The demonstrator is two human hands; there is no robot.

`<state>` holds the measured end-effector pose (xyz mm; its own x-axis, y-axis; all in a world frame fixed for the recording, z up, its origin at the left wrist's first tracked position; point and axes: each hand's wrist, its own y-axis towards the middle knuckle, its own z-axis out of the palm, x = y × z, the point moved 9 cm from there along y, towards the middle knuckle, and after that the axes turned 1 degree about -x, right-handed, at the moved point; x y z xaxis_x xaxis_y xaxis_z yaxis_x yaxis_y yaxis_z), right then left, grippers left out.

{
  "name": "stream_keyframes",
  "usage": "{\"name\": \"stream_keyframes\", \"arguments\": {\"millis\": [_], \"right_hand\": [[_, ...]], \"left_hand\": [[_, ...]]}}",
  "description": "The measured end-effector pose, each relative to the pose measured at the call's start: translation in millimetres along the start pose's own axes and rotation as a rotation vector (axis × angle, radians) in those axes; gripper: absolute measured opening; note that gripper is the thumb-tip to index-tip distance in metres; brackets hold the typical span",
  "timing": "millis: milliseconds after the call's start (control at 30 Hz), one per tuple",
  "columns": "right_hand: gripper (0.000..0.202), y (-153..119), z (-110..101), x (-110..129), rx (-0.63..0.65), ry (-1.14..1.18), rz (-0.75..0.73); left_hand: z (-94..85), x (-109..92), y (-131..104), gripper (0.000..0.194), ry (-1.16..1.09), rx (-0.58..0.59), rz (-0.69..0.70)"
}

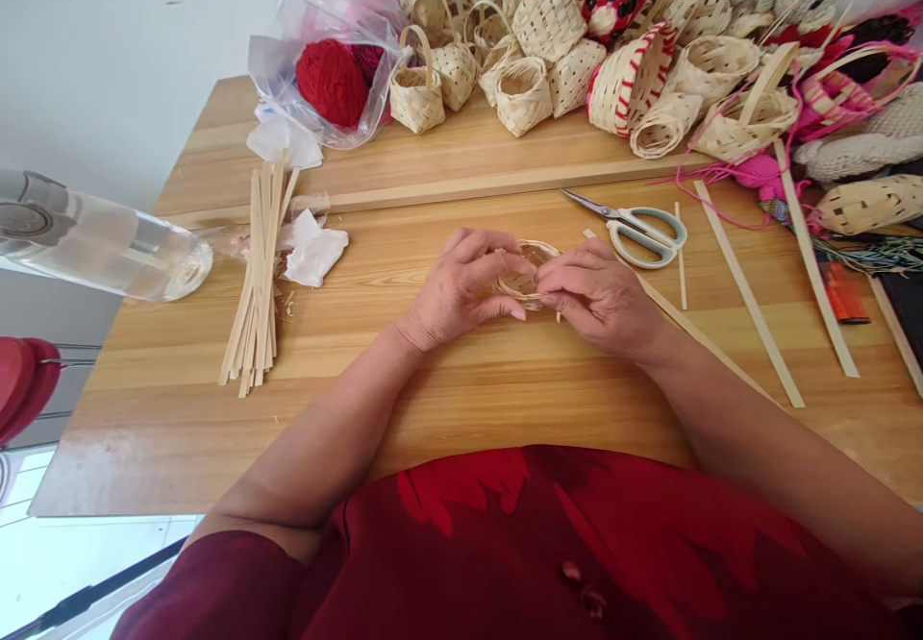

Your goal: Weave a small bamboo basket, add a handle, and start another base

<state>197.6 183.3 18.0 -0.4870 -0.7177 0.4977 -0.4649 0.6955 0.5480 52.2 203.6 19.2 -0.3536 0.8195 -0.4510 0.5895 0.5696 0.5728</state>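
Observation:
A small woven basket (520, 284) of pale strips sits between my hands over the wooden table, its round opening facing up toward me. My left hand (472, 280) is curled around its left side, thumb low and fingers over the rim. On the right side, my right hand (598, 294) pinches the rim between thumb and fingers. Parts of the basket are hidden behind the fingers. Just beyond my right hand lie scissors (641, 236) with pale handles, their blades slightly apart. A long pale strip (699, 332) runs out from under my right forearm.
A bundle of flat strips (260, 284) lies at left, with crumpled white tissue (315, 248) beside it and a clear bottle (108, 241) farther left. Finished woven baskets (523, 97) crowd the back. Red yarn (332, 83) sits in a plastic bag. Loose strips (750, 299) lie at right.

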Motion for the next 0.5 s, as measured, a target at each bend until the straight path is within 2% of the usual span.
{"name": "stream_keyframes", "arguments": {"millis": [67,233,300,500], "right_hand": [[0.011,-2,-4,-2,0.002,-0.008,-0.001],[0.018,-5,-4,4,-0.019,-0.212,0.014],[0.011,-5,0,8,-0.03,-0.267,0.017],[0.024,-4,8,13,-0.066,-0.277,0.041]], "left_hand": [[-4.2,3,0,0.048,0.003,-0.018,0.014],[5.7,7,-1,0.041,-0.025,0.045,-0.016],[7.8,5,-1,0.04,-0.038,0.049,-0.02],[12.0,-6,0,0.042,0.02,0.101,-0.055]]}}
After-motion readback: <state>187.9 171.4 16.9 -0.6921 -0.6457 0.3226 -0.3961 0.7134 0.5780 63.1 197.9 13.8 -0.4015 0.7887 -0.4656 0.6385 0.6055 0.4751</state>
